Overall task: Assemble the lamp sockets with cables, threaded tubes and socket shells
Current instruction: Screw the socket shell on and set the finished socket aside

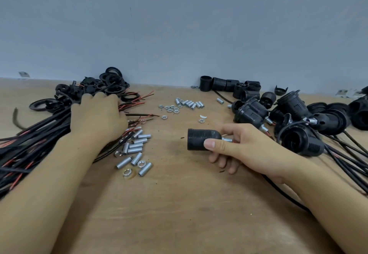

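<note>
The right hand [239,148] holds a black ribbed lamp socket [203,140] sideways above the middle of the table [179,204], thumb across its shell, a silver threaded tube [227,140] poking from its rounded end and a black cable [286,198] trailing toward the near right edge. The left hand [99,114] lies palm down on the bundle of cables [29,140] at the left edge; whether its fingers grip anything I cannot tell. The risk, I judge: dragging one cable out could snag its neighbours and sweep the loose tubes [135,146] and nuts [169,108] just beside them. Finished sockets [298,134] crowd the far right corner.
</note>
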{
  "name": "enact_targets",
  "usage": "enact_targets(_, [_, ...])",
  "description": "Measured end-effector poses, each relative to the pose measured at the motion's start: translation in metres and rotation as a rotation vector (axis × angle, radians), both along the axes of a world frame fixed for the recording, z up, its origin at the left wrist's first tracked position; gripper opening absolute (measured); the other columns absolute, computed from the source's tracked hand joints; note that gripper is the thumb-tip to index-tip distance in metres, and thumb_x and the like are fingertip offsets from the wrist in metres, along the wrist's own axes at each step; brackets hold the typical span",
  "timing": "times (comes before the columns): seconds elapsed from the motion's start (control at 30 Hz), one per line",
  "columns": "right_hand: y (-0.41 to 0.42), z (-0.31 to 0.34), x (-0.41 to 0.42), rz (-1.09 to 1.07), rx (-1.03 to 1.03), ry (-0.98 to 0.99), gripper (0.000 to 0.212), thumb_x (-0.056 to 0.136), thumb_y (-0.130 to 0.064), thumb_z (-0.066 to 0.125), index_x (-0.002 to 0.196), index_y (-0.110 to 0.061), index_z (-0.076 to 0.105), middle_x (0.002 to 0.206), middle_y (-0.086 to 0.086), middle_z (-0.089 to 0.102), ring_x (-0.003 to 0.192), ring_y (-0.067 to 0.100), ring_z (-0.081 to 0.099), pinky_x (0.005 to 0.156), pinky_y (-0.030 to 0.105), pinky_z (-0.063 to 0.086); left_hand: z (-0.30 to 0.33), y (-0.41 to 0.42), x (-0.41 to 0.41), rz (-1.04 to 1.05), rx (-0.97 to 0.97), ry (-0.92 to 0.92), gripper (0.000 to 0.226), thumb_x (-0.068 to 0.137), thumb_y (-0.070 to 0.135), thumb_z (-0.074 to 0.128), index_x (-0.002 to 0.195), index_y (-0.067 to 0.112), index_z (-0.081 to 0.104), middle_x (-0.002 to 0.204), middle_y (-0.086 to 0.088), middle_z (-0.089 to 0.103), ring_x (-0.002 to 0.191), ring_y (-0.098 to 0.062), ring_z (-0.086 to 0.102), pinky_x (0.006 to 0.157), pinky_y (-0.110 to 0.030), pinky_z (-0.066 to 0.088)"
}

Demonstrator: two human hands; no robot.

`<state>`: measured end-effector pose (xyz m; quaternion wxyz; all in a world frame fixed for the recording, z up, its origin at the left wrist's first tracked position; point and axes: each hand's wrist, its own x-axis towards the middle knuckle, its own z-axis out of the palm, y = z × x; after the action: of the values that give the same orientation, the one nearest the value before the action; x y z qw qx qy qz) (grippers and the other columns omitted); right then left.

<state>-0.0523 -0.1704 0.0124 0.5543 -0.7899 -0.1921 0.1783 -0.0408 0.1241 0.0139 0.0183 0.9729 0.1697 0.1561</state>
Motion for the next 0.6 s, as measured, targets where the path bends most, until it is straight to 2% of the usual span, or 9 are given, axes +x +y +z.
enact_targets(0.07, [-0.001,0.0,0.0,0.002,-0.003,0.0,0.027,0.074,-0.046,0.074,0.09,-0.024,0.07,0.082,0.013,0.074,0.063,0.016,0.065,0.051,0.024,0.051,-0.003,0.005,0.004,0.004,-0.025,0.041,0.031,0.094,0.031,0.054,0.123,0.026,0.064,0.127,-0.007,0.063,0.118,-0.035,0.054,0.096,-0.044,0.043])
enact_targets(0.23, [-0.002,0.0,0.001,0.0,0.002,0.004,0.025,0.076,-0.043,0.073,0.092,-0.024,0.071,0.082,0.013,0.074,0.063,0.016,0.064,0.052,0.023,0.051,-0.002,0.01,0.007,-0.038,-0.215,-0.017,0.027,0.09,0.023,0.065,0.116,0.027,0.071,0.12,-0.004,0.069,0.114,-0.031,0.06,0.093,-0.04,0.05])
enact_targets(0.33, [-0.001,0.002,0.001,-0.003,0.001,0.013,0.027,0.078,-0.042,0.073,0.094,-0.021,0.07,0.082,0.013,0.074,0.063,0.014,0.063,0.051,0.023,0.051,0.001,0.009,0.011,-0.092,-0.23,-0.062,0.025,0.086,0.025,0.058,0.104,0.032,0.074,0.113,0.001,0.072,0.105,-0.029,0.061,0.089,-0.039,0.052])
enact_targets(0.4, [-0.001,0.002,0.001,-0.004,-0.006,0.02,0.022,0.082,-0.037,0.074,0.094,-0.019,0.07,0.082,0.014,0.073,0.061,0.012,0.062,0.05,0.022,0.051,0.007,0.006,0.024,-0.141,-0.3,-0.165,0.028,0.087,0.016,0.052,0.101,0.024,0.075,0.105,-0.004,0.073,0.09,-0.028,0.061,0.081,-0.036,0.05])
enact_targets(0.43, [-0.001,0.001,0.001,-0.006,-0.006,0.022,0.02,0.084,-0.035,0.073,0.094,-0.018,0.069,0.082,0.015,0.073,0.061,0.012,0.061,0.05,0.022,0.051,0.01,0.007,0.038,-0.151,-0.288,-0.181,0.03,0.088,0.01,0.05,0.104,0.016,0.074,0.106,-0.009,0.072,0.09,-0.031,0.061,0.081,-0.037,0.05])
enact_targets(0.5, [-0.001,0.0,0.002,-0.007,-0.007,0.026,0.019,0.086,-0.032,0.073,0.094,-0.016,0.069,0.082,0.015,0.073,0.06,0.011,0.06,0.049,0.022,0.05,0.017,0.01,0.069,-0.139,-0.182,-0.061,0.032,0.09,0.005,0.052,0.118,0.006,0.068,0.12,-0.018,0.067,0.109,-0.038,0.058,0.093,-0.04,0.048])
enact_targets(0.6, [-0.003,-0.002,0.004,-0.002,-0.001,0.04,0.022,0.086,-0.033,0.073,0.099,-0.015,0.069,0.082,0.014,0.073,0.061,0.01,0.06,0.051,0.022,0.05,0.029,0.014,0.104,-0.192,-0.012,0.279,0.046,0.093,0.007,0.052,0.139,0.011,0.052,0.142,-0.015,0.053,0.129,-0.034,0.049,0.104,-0.036,0.04])
